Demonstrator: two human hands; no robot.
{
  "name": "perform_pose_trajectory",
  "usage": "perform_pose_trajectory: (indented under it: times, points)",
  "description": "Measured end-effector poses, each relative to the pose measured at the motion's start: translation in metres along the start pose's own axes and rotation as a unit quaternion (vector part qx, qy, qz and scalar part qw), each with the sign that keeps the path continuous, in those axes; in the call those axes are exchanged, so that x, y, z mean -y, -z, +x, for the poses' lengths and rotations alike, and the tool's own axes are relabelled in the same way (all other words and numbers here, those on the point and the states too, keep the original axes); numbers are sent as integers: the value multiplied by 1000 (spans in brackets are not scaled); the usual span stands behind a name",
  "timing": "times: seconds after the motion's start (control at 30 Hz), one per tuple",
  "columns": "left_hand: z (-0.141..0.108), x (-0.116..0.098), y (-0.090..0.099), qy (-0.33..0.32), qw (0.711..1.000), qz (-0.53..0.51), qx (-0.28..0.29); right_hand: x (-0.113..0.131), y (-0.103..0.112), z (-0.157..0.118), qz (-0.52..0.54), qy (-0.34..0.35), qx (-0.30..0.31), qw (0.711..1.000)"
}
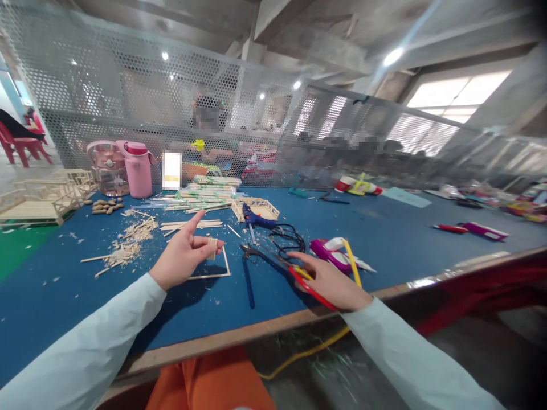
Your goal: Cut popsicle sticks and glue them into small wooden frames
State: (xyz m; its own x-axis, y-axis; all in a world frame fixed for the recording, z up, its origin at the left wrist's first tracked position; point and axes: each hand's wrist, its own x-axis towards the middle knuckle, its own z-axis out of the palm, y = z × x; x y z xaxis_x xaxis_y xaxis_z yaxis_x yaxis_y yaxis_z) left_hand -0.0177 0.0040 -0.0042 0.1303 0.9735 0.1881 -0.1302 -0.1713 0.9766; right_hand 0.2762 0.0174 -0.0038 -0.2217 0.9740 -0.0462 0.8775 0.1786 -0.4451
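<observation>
My left hand (183, 253) pinches a small bundle of short wooden pieces (212, 248) between thumb and fingers, with the index finger pointing up. Below it on the blue table lies a thin wooden stick frame (228, 263), partly hidden by the hand. My right hand (327, 279) is wrapped round the red and yellow handles of a tool (316, 293) near the table's front edge. Dark-jawed pliers (249, 282) with blue handles lie open just left of it. Behind them is a blue glue gun (256, 216) with a black cord, beside a small wooden tray-like frame (270, 209).
Wood scraps (134, 236), loose sticks and peanuts (106, 205) lie at left, before a pink bottle (139, 173). A purple and white object (331, 255) sits beyond my right hand. A perforated metal screen (171, 108) borders the table's back.
</observation>
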Motion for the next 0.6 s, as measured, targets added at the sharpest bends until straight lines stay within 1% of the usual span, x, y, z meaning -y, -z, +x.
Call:
perform_pose_trajectory:
  times: [0.07, 0.17, 0.27, 0.33, 0.37, 0.47, 0.6]
  points:
    - [-2, 1, -1, -7, 1000, 12, 13, 3, 0, -1, 42, 30, -18, 999]
    - [-4, 2, -2, -10, 999, 33, 24, 11, -2, 3, 31, 114, -83, 990]
    - [-6, 3, -3, -14, 998, 46, 37, 24, -6, 10, -13, 234, -130, 963]
    - [-7, 3, -4, -22, 998, 46, 45, 36, -9, 14, -41, 303, -139, 942]
    - [-8, 3, -4, -28, 997, 47, 47, 42, -10, 16, -51, 327, -139, 933]
    - [-10, 3, -5, -47, 996, 52, 51, 58, -11, 19, -78, 369, -133, 917]
    - [-12, 3, -5, -67, 995, 57, 51, 68, -10, 20, -105, 388, -134, 906]
